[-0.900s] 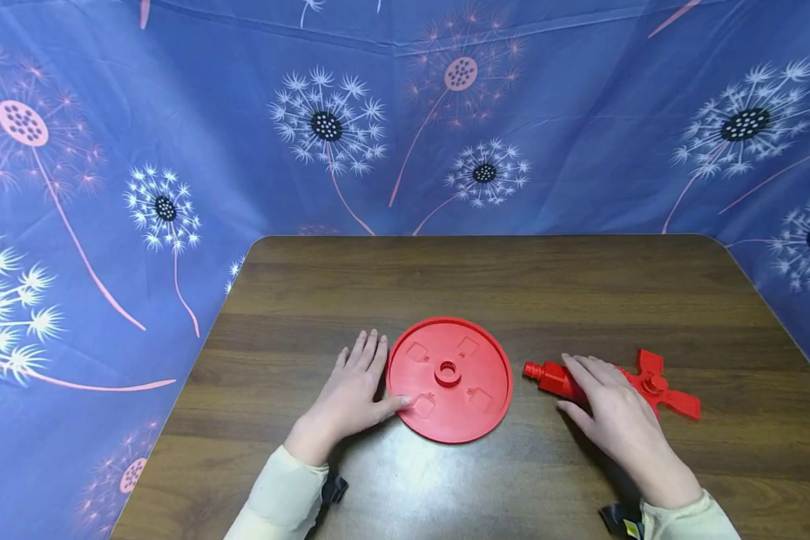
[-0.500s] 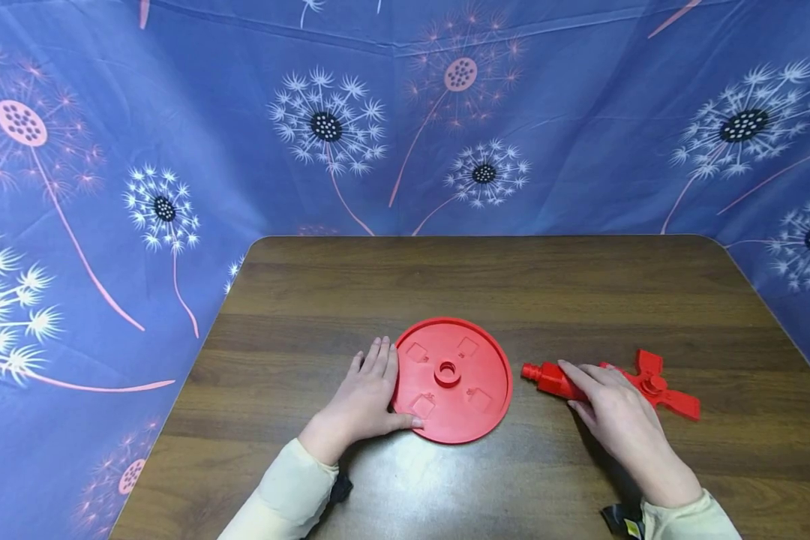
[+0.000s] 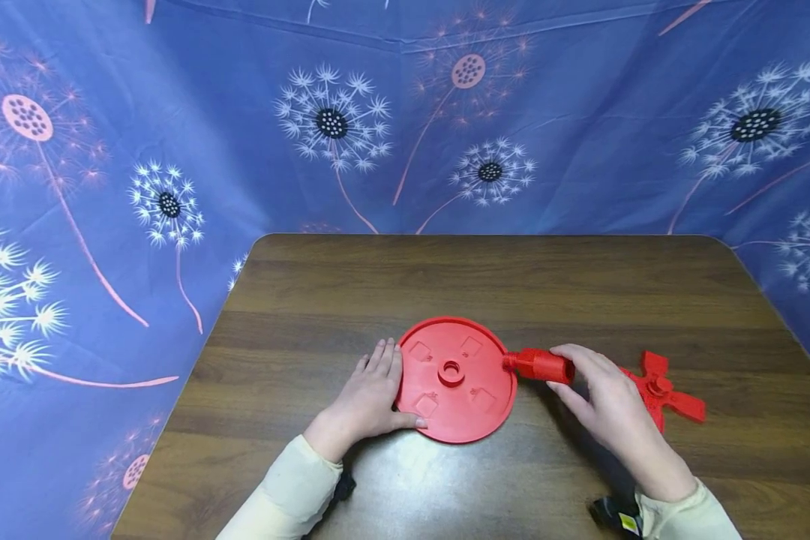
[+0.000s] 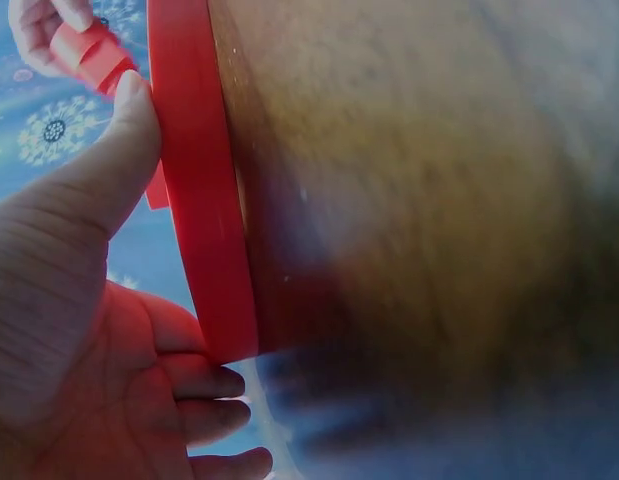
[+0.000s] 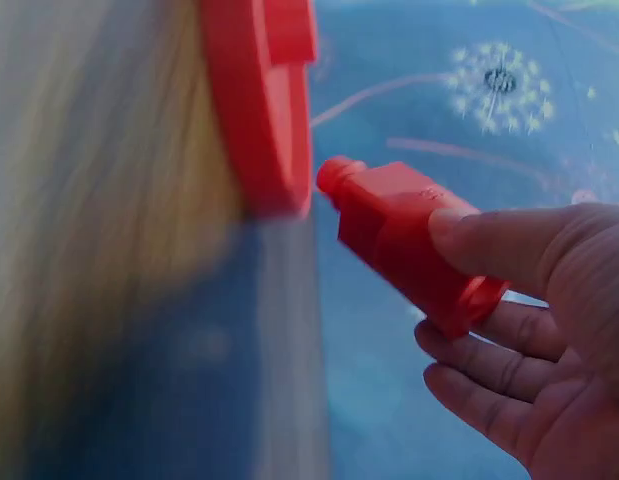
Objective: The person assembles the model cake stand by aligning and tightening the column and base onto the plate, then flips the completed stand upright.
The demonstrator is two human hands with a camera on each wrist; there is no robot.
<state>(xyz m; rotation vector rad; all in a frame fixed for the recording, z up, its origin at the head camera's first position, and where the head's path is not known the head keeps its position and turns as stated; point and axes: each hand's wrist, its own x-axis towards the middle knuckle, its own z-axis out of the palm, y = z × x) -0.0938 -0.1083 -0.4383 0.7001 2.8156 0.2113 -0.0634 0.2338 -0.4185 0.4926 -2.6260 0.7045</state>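
Note:
A round red plastic disc [image 3: 456, 410] with a raised rim and a ringed central socket lies on the table. My left hand [image 3: 367, 401] rests along its left edge, fingers straight beside the rim and the thumb on the lower left rim. My right hand [image 3: 604, 394] pinches a red block-bodied piece [image 3: 540, 364] with a narrow ridged neck, between thumb and fingers. That piece is held sideways, its neck pointing left and overlapping the disc's right rim in the head view. In the right wrist view the neck [image 5: 339, 180] is close to the rim [image 5: 259, 130].
A red cross-shaped part [image 3: 659, 386] with flat arms lies right of my right hand, partly hidden by it. The brown wood-grain table [image 3: 486, 277] has rounded far corners. Behind it hangs a blue cloth [image 3: 243, 112] with a dandelion print.
My right hand has lifted the red block-bodied piece and brought it left to the disc, away from the cross-shaped part. My left hand has shifted slightly right, its thumb further over the rim.

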